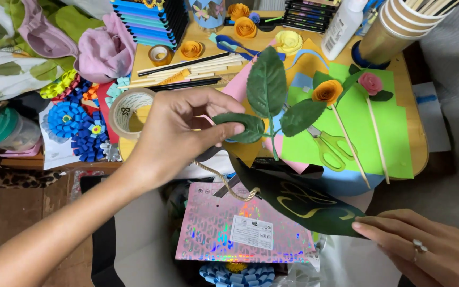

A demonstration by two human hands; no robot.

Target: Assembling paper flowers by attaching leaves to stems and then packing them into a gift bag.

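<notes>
Nearest me, my right hand [431,250] pinches the corner of one dark green bag [298,204] with a gold squiggle, above one shiny pink bag [224,234]. Higher up, my left hand [181,133] grips one sprig of three glossy green leaves [266,101] by its lowest leaf, held over the tabletop [418,143]. Beyond lie one pair of green-handled scissors [328,146] and two stick-mounted paper roses [328,91], orange and pink.

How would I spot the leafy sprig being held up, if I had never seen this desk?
Start at the cluttered wooden table and find the green paper sheet on it. Just left of that sheet, the left hand pinches a sprig of leaves. Unlike the paper flowers on sticks nearby, it has three dark green leaves and no bloom.
</notes>
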